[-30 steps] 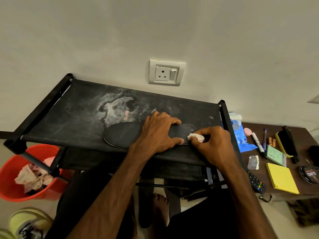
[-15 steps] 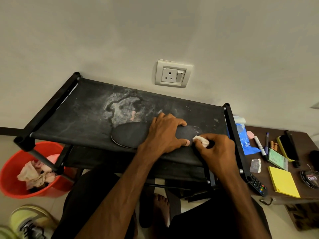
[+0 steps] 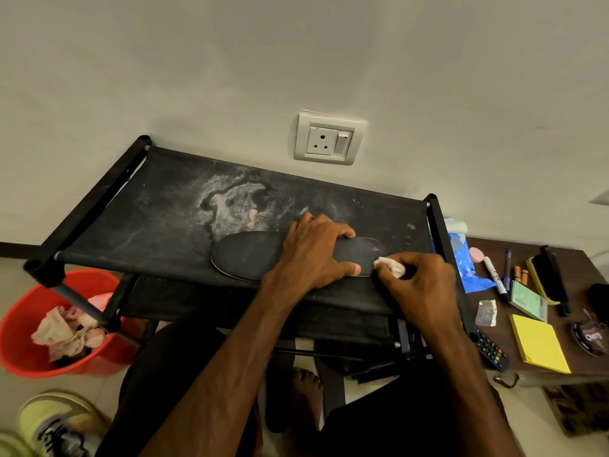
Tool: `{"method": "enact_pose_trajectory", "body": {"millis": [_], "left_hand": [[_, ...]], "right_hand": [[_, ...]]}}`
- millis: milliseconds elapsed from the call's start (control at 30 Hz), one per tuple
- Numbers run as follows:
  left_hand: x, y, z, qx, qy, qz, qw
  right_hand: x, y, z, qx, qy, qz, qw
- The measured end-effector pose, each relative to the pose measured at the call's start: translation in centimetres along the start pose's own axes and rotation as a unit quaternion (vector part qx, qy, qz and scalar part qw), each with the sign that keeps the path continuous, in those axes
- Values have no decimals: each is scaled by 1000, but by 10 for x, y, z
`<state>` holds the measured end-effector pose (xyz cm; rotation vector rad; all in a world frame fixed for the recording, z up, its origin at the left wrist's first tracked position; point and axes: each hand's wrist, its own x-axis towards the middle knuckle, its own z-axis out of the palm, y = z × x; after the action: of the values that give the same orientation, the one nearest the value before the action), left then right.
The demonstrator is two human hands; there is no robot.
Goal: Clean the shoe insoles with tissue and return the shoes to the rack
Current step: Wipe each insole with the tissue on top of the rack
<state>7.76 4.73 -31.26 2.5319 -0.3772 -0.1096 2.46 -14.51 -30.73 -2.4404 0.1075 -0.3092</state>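
A dark insole lies flat on the top fabric shelf of the black shoe rack, near its front edge. My left hand presses down across the insole's middle, fingers spread over it. My right hand pinches a small wad of white tissue against the insole's right end. A yellow-green shoe sits on the floor at the bottom left.
A red bucket with crumpled used tissues stands left of the rack. At the right is a brown table with pens, a yellow pad, a remote, a brush and a blue packet. A wall socket is behind the rack.
The tissue in my right hand has shifted slightly along the insole's right end. My left hand stays pressed on the insole. The view has drifted a little.
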Motion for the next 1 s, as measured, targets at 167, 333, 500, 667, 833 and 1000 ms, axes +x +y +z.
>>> {"method": "enact_pose_trajectory", "body": {"millis": [167, 333, 500, 667, 833, 1000], "left_hand": [[0, 0, -1, -2, 0, -3, 1000], [-1, 0, -1, -6, 2, 1, 1000], [-1, 0, -1, -3, -1, 1, 1000], [-2, -2, -2, -10, 0, -2, 1000], [-1, -3, -2, -22, 0, -2, 1000], [0, -3, -1, -22, 3, 0, 1000]], "right_hand": [[-4, 2, 1, -7, -3, -1, 1000], [-6, -5, 6, 2, -30, -23, 999], [-4, 0, 0, 43, -25, -6, 999], [-2, 3, -2, 66, -10, 14, 998], [-1, 3, 1, 41, 10, -4, 999], [2, 4, 1, 24, 12, 6, 1000]]}}
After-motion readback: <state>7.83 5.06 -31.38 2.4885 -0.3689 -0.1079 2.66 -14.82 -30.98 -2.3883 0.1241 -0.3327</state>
